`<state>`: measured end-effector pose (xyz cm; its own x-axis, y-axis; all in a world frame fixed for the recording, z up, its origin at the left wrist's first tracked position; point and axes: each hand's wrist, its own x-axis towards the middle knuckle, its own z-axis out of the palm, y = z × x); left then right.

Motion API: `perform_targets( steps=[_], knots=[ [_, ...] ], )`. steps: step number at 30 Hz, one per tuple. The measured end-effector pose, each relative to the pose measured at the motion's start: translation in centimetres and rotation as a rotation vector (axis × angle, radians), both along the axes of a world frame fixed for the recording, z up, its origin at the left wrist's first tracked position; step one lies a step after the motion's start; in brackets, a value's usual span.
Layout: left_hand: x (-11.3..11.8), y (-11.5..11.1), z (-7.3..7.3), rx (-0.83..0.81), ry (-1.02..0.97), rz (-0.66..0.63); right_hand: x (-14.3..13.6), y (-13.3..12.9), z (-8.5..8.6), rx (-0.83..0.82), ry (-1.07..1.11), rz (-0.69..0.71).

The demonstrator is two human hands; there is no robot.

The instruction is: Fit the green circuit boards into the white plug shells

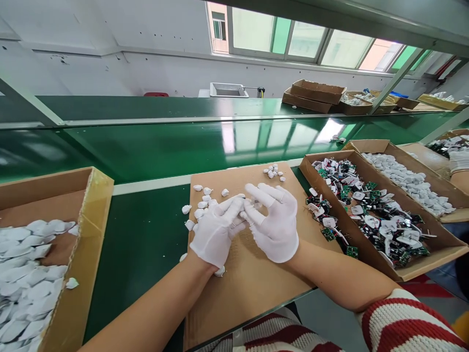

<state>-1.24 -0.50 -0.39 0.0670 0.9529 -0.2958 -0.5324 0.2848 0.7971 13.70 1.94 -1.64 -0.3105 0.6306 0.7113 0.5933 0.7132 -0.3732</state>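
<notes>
White gloves cover both my hands, which meet over a cardboard sheet (252, 288). My left hand (216, 232) is closed, its thumb and fingertips pinched together around something small that the gloves mostly hide. Against the same spot presses the thumb of my right hand (276, 227), while its other fingers reach up, slightly apart. Small white rounded plastic pieces (199, 213) lie scattered beside and behind my left hand. A further cluster of small white pieces (273, 171) rests at the sheet's far edge.
On the left stands a cardboard box (78, 274) of flat white pieces. To the right, an open box (388, 266) holds circuit boards with wires and white parts; some boards (329, 234) lie outside it. Beyond is a tray of white pieces (410, 181). A green belt (164, 146) crosses behind.
</notes>
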Motion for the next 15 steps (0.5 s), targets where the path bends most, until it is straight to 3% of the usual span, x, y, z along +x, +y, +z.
perform_targets(
  steps=[6,11,15],
  knots=[
    [-0.4,0.0,0.0,0.073,0.06,-0.028,-0.3,0.1,-0.1,-0.123,0.161,-0.086],
    [-1.0,0.2,0.8,0.111,-0.01,-0.204,0.4,0.7,0.6,-0.144,0.121,0.05],
    [-1.3,0.2,1.1,0.071,-0.076,-0.272,0.7,0.7,1.3,-0.268,0.218,0.105]
  ],
)
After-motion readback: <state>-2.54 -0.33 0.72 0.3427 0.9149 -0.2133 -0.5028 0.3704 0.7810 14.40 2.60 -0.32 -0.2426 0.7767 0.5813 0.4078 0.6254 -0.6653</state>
